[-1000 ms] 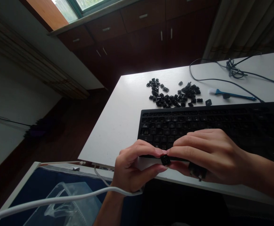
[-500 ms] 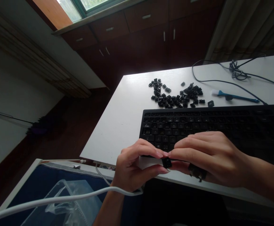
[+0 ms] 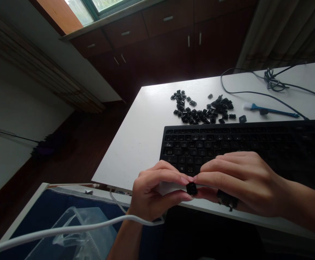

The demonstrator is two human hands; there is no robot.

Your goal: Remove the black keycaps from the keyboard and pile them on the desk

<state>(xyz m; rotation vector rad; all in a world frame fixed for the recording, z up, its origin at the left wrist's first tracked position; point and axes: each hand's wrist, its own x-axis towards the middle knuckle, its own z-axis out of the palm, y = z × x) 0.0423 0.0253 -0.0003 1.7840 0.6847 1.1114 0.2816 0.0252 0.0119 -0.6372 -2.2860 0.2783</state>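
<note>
At the near edge of the keyboard (image 3: 181, 159), a small black keycap (image 3: 192, 188) is pinched, its hollow side partly showing. My left hand (image 3: 159, 189) grips it between thumb and fingertips. From the other side, the index finger and thumb of my right hand (image 3: 238, 182) close on the same keycap. Under my right palm sits a dark object (image 3: 227, 199) with a small part sticking out; its kind cannot be made out. Some places on the keyboard have keycaps, while others show bare sockets.
Behind the keyboard lies a pile of loose black keycaps (image 3: 194, 115), with a single keycap (image 3: 242, 118) to its right. A blue brush (image 3: 273, 110) and a coiled black cable (image 3: 273, 79) lie on the white table (image 3: 130, 144). A white cord (image 3: 65, 230) crosses the lower left.
The keycap has tilted slightly between my fingertips. Both hands keep nearly the same grip, and the view has shifted a little.
</note>
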